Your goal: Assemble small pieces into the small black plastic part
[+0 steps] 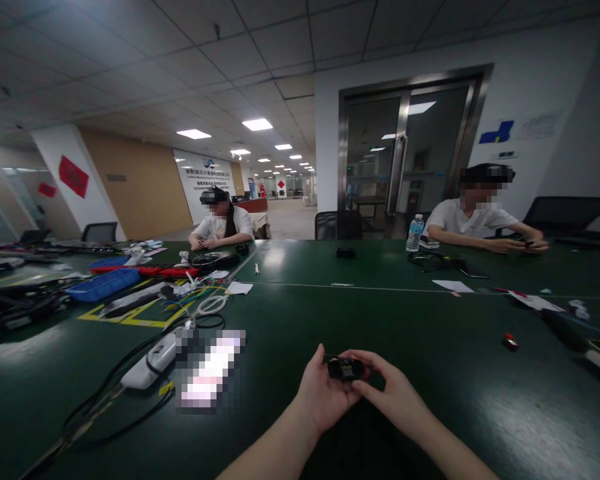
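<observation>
A small black object with rounded ends [347, 369] is held between my two hands, above the near part of the green table [290, 313]. It lies on the fingers of my left hand [320, 393], which is turned palm up with the thumb raised beside it. My right hand [393, 390] grips its right end between thumb and fingers. What exactly the object is cannot be made out.
Left of my hands lie a blurred bright rectangle [213, 370], a white power strip [153, 360], cables and a blue tray [104, 285]. A small red object [510, 342] lies right. Two people sit across, near a water bottle [415, 233].
</observation>
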Motion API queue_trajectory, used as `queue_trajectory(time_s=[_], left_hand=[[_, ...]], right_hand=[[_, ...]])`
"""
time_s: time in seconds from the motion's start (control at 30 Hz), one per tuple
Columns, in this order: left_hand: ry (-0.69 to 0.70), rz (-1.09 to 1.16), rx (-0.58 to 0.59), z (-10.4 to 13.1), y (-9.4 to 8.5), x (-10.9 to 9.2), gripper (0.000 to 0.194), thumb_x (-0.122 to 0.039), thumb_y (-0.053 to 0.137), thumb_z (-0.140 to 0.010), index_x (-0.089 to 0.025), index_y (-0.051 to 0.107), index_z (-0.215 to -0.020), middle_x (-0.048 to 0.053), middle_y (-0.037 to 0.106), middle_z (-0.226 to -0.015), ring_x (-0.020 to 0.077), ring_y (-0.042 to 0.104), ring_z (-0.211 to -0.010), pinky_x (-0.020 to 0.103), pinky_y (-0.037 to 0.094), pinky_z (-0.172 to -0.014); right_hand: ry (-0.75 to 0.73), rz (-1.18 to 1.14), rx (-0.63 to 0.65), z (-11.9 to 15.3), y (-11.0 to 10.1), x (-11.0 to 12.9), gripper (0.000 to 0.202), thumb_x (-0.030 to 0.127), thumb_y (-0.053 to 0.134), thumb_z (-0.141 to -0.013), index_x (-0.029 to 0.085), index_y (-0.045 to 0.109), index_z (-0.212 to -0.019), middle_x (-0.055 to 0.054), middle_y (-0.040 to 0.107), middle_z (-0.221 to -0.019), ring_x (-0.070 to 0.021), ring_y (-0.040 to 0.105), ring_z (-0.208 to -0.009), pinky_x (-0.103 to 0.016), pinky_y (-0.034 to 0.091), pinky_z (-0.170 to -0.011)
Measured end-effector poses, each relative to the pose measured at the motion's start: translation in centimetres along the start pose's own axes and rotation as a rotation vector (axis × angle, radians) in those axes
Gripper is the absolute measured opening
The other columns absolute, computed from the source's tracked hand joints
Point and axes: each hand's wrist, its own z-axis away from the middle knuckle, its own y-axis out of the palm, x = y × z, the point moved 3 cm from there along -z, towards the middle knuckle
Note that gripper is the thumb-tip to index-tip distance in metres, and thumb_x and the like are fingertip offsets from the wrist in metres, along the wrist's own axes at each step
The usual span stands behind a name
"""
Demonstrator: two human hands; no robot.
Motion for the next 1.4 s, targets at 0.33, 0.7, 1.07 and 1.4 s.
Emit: queue_trajectory(time_s=[0.33, 0.7, 1.07, 1.4], left_hand=[[0.075, 0.163, -0.017, -0.3, 0.7, 0.3, 0.054, -0.049, 0.040, -0.089, -0.007, 0.047, -0.122, 0.021, 0.056, -0.105, 0.0307, 0.059, -0.090, 0.033, 0.049, -0.067], [0.046, 0.119, -0.081, -0.1, 0.0, 0.7, 0.062, -0.059, 0.030, -0.090, -0.004, 0.052, -0.111, 0.020, 0.058, -0.099, 0.0283, 0.063, -0.084, 0.028, 0.051, -0.061], [0.037, 0.115, -0.017, 1.1, 1.4, 0.9, 0.058, -0.049, 0.026, -0.094, 0.001, 0.055, -0.100, 0.020, 0.060, -0.090, 0.0261, 0.062, -0.086, 0.029, 0.052, -0.070], [0.019, 0.102, -0.108, 0.5, 0.8, 1.4, 0.046, -0.050, 0.041, -0.089, -0.007, 0.057, -0.093, 0.013, 0.062, -0.081, 0.0226, 0.062, -0.070, 0.025, 0.048, -0.054]], right_hand=[[-0.041, 0.080, -0.037, -1.1, -0.5, -0.4, 0.043, 0.022, 0.061, -0.072, 0.025, 0.056, -0.115, -0.004, 0.060, -0.119, -0.0226, 0.051, -0.114, -0.040, 0.035, -0.101], [-0.073, 0.021, -0.052, 0.1, 0.1, -0.7, 0.036, 0.026, 0.060, -0.076, 0.027, 0.058, -0.112, -0.004, 0.060, -0.117, -0.0229, 0.053, -0.112, -0.043, 0.037, -0.100], [-0.175, 0.025, -0.069, 0.6, -1.0, 1.0, 0.027, 0.027, 0.057, -0.080, 0.026, 0.061, -0.106, -0.005, 0.062, -0.107, -0.0222, 0.057, -0.099, -0.042, 0.043, -0.091], [-0.199, 0.115, -0.039, 0.7, -0.2, 0.5, 0.031, 0.020, 0.062, -0.073, 0.032, 0.066, -0.101, -0.004, 0.061, -0.103, -0.0242, 0.053, -0.100, -0.038, 0.048, -0.082]])
